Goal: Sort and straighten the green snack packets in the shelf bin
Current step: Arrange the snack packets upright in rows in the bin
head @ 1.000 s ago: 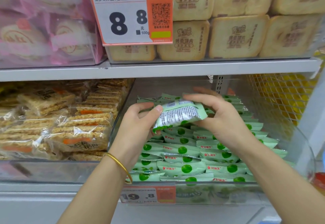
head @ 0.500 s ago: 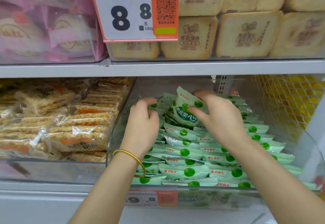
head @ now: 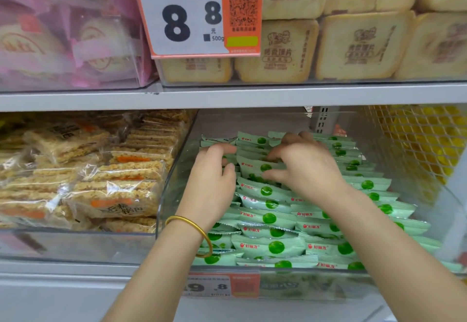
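Fingers of both hands [head: 212, 177] [head: 307, 167] curl loosely onto crinkly green packets [head: 267, 218] in clear bin [head: 174, 182].

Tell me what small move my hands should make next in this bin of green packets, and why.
Probably press the tilted packet flat into its row: both the left hand and right hand rest on it, while the front rows already overlap neatly.

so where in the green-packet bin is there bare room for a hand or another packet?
Free: the strip behind the last row of pale green snack packets, up to the clear plastic bin rear wall, and a gap along its right wall. Crowded: the middle and front, packed in overlapping rows, with left hand and right hand pressed onto them.
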A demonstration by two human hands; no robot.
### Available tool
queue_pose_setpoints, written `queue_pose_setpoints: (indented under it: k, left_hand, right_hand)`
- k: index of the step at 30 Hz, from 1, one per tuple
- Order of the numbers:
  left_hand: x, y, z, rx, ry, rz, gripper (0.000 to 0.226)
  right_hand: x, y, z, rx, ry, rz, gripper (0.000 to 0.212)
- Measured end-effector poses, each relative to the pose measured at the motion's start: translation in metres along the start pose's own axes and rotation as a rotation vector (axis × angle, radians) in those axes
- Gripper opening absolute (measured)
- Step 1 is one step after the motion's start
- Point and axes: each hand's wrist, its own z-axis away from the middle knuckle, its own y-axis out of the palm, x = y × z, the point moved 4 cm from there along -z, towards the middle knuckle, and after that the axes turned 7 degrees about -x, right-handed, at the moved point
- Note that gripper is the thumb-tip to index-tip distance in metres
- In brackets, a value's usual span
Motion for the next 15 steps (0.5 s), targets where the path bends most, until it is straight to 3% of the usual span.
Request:
queue_pose_setpoints:
  k: [5,9,15]
  left_hand:
    - [-0.004,0.007,-0.003,0.06,0.097,-0.214,0.037]
    - [-0.004,0.019,-0.001,0.175,0.143,-0.443,0.038]
    - [0.002,0.024,-0.003,0.212,0.168,-0.482,0.037]
  right_hand:
    - [0.003,0.009,0.003,0.066,-0.01,-0.046,0.021]
    - [-0.001,0.01,0.005,0.133,0.002,-0.078,0.019]
    - [-0.023,-0.001,-0.001,-0.069,0.156,-0.26,0.014]
